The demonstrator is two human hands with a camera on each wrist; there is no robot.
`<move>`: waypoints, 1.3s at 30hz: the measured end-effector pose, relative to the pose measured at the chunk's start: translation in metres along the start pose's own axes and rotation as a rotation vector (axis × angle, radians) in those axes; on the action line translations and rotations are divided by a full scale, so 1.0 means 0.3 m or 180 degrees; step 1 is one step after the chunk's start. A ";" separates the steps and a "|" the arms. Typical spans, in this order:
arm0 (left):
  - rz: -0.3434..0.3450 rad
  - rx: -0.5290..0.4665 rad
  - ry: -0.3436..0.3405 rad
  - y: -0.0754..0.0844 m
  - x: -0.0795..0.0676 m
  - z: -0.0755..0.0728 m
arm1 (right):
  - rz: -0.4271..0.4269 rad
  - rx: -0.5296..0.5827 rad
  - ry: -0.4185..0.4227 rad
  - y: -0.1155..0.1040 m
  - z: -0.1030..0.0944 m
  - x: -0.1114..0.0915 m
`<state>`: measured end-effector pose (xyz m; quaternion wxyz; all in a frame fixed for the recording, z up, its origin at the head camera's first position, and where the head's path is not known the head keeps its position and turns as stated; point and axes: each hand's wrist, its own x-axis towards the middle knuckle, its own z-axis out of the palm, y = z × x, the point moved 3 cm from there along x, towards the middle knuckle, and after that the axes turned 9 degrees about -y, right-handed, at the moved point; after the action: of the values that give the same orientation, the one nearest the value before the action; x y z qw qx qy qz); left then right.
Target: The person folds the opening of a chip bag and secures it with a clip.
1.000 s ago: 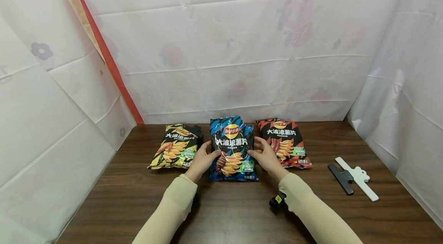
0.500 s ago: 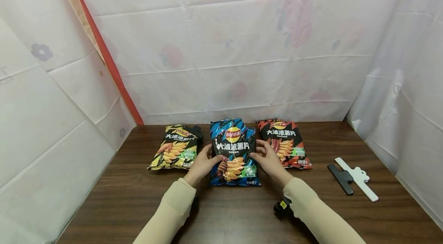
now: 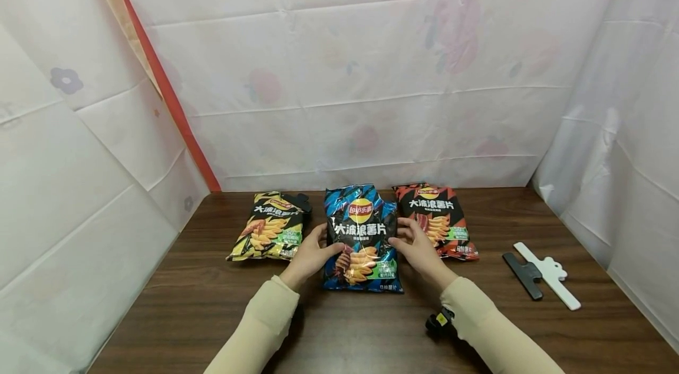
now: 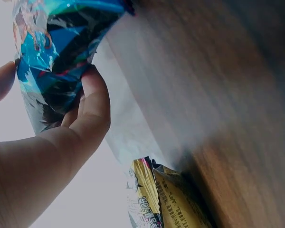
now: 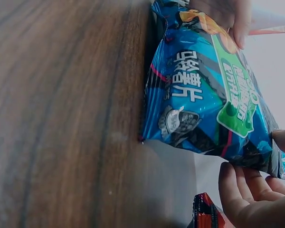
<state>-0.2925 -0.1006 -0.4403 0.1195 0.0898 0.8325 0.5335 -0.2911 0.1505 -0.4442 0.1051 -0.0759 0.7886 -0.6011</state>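
Observation:
A blue and black bag of potato chips [image 3: 359,247] is propped up at the middle of the table, its printed front towards me. My left hand [image 3: 309,253] grips its left side, thumb on the front and fingers behind. On the opposite side my right hand [image 3: 421,250] holds it the same way. The right wrist view shows the bag's bottom seam [image 5: 149,109] close to the wood; whether it touches I cannot tell. A yellow chip bag [image 3: 267,228] lies to the left of the hands, a red chip bag [image 3: 436,222] to the right.
A black bag clip [image 3: 522,277] and a white bag clip [image 3: 551,277] lie together on the right of the brown table [image 3: 201,315]. Something black [image 3: 301,202] sticks out behind the yellow bag. White sheeting [image 3: 339,85] walls the back and sides.
Both hands have drawn the blue chip bag a little towards me and slightly to the right. The other bags and the clips have stayed in place.

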 end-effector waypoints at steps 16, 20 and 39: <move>0.0032 0.0323 -0.0117 0.022 -0.047 0.007 | -0.0058 0.0087 -0.0052 0.009 -0.017 -0.035; 0.0059 0.0290 -0.0146 0.025 -0.058 0.012 | -0.0066 0.0080 -0.0083 0.011 -0.020 -0.046; 0.0112 0.0308 -0.0231 0.021 -0.098 0.023 | -0.0132 0.0350 -0.0022 0.009 -0.047 -0.067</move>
<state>-0.2622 -0.1002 -0.4345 0.1358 0.1294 0.8507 0.4911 -0.2754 0.1692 -0.4416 0.0993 -0.0884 0.7523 -0.6453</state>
